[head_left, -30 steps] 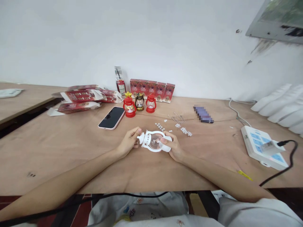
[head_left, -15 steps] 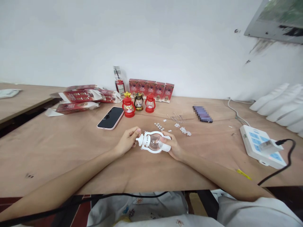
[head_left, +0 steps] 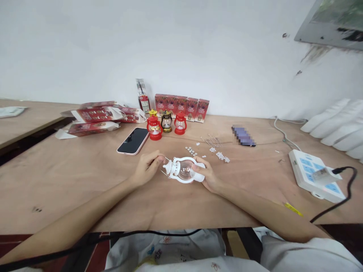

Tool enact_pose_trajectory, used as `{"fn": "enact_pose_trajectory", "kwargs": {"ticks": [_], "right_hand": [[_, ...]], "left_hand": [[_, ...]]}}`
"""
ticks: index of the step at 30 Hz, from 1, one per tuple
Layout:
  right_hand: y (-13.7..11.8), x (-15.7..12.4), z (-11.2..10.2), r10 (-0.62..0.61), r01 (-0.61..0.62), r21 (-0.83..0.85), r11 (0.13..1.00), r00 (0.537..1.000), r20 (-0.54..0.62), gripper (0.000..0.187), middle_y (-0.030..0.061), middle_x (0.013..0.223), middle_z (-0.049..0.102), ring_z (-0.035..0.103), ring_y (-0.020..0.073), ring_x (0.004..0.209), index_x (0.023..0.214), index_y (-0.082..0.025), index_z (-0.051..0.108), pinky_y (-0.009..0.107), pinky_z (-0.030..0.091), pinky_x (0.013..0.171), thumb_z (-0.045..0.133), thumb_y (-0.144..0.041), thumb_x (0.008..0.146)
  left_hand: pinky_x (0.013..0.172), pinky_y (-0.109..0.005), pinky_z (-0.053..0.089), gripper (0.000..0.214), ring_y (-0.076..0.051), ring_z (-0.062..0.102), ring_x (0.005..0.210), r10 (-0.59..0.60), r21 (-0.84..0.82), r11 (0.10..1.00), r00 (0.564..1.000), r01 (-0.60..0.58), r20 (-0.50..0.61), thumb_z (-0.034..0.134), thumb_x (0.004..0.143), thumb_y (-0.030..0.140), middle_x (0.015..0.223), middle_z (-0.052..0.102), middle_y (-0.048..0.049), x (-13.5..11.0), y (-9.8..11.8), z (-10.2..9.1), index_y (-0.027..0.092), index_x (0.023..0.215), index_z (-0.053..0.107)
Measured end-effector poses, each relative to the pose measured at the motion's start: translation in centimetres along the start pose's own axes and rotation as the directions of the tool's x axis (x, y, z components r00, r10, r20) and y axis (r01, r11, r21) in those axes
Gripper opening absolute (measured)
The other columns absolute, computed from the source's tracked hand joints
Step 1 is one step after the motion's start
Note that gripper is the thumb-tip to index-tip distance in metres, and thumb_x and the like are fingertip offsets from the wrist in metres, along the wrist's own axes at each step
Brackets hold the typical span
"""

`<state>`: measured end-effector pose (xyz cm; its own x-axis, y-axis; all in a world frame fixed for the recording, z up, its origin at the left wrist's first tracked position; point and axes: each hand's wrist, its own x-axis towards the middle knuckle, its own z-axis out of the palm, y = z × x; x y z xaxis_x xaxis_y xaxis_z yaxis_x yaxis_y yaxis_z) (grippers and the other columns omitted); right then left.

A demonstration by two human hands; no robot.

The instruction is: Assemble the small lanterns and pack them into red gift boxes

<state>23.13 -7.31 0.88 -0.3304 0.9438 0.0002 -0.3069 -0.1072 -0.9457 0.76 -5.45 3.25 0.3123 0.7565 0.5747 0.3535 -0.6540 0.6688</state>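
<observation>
A small white lantern [head_left: 185,170] with a clear globe lies on its side above the table, its top pointing left. My right hand [head_left: 209,175] is closed around its base at the right end. At the other end, my left hand [head_left: 146,169] pinches a thin wire handle [head_left: 164,173] that reaches out past the lantern's cap. The fingertips partly hide the wire's bend. Beyond my hands lie several loose wire handles [head_left: 212,141], several small round discs [head_left: 191,151] and little white plastic pieces [head_left: 219,155].
Two red lanterns [head_left: 180,124], a black one [head_left: 166,121] and a gold one stand behind, before upright red boxes [head_left: 181,105]. Flattened boxes [head_left: 95,115] are at left. Phones [head_left: 133,141] [head_left: 244,136] lie on the table [head_left: 70,192]; a power strip [head_left: 316,175] sits at right.
My left hand has shifted left, away from the lantern's cap, and more of the wire handle shows. My right hand and the lantern stay nearly in place.
</observation>
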Motion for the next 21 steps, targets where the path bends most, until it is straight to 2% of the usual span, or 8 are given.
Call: {"fn": "enact_pose_trajectory", "kwargs": {"ticks": [2, 5, 12, 17, 21], "right_hand": [[0.2, -0.1, -0.2, -0.025, 0.025, -0.038, 0.999, 1.000, 0.010, 0.039, -0.0045, 0.062, 0.055, 0.049, 0.0081, 0.052, 0.073, -0.018, 0.056, 0.020, 0.036, 0.048, 0.080, -0.046, 0.061], [0.4, -0.1, -0.3, -0.048, 0.051, -0.080, 0.995, 0.998, 0.028, 0.037, -0.0045, 0.061, 0.055, 0.049, 0.0083, 0.051, 0.074, -0.019, 0.056, 0.021, 0.035, 0.049, 0.079, -0.046, 0.064], [0.2, -0.3, -0.1, -0.076, 0.078, -0.094, 0.993, 0.997, 0.018, 0.038, -0.0027, 0.064, 0.060, 0.054, 0.0109, 0.054, 0.075, -0.020, 0.055, 0.023, 0.038, 0.051, 0.078, -0.049, 0.065], [0.3, -0.3, -0.2, -0.081, 0.081, -0.098, 0.992, 0.997, -0.001, 0.039, -0.0036, 0.065, 0.058, 0.051, 0.0094, 0.052, 0.074, -0.020, 0.055, 0.023, 0.037, 0.051, 0.078, -0.049, 0.064], [0.4, -0.3, -0.3, -0.082, 0.081, -0.120, 0.989, 0.997, -0.004, 0.038, -0.0032, 0.064, 0.057, 0.051, 0.0103, 0.053, 0.074, -0.020, 0.056, 0.023, 0.037, 0.052, 0.078, -0.050, 0.064]], "left_hand": [[0.051, -0.021, 0.037, 0.040, -0.009, 0.048, 0.050, 0.032, 0.018, 0.999, 0.999, -0.033, 0.043, 0.041, 0.093, 0.042, 0.057, 0.053, 0.0006, 0.0, 0.0, 0.0, 0.017, 0.064, 0.055], [0.053, -0.021, 0.036, 0.038, -0.009, 0.048, 0.051, 0.015, 0.026, 1.000, 0.998, -0.017, 0.055, 0.040, 0.092, 0.038, 0.057, 0.052, 0.0011, 0.1, -0.1, 0.2, 0.017, 0.064, 0.052], [0.054, -0.022, 0.034, 0.040, -0.010, 0.042, 0.053, -0.129, 0.020, 0.992, 0.991, 0.128, 0.046, 0.037, 0.090, 0.044, 0.058, 0.046, 0.0019, 0.2, -0.8, 0.7, 0.018, 0.062, 0.046], [0.053, -0.021, 0.033, 0.042, -0.010, 0.040, 0.054, -0.183, 0.000, 0.983, 0.981, 0.183, 0.067, 0.038, 0.089, 0.049, 0.057, 0.044, 0.0028, 0.3, -0.9, 0.8, 0.018, 0.061, 0.045], [0.050, -0.020, 0.033, 0.046, -0.009, 0.040, 0.052, -0.233, -0.114, 0.964, 0.968, 0.242, 0.090, 0.042, 0.086, 0.056, 0.057, 0.045, 0.0027, 0.6, -1.0, 1.0, 0.017, 0.061, 0.046]]}}
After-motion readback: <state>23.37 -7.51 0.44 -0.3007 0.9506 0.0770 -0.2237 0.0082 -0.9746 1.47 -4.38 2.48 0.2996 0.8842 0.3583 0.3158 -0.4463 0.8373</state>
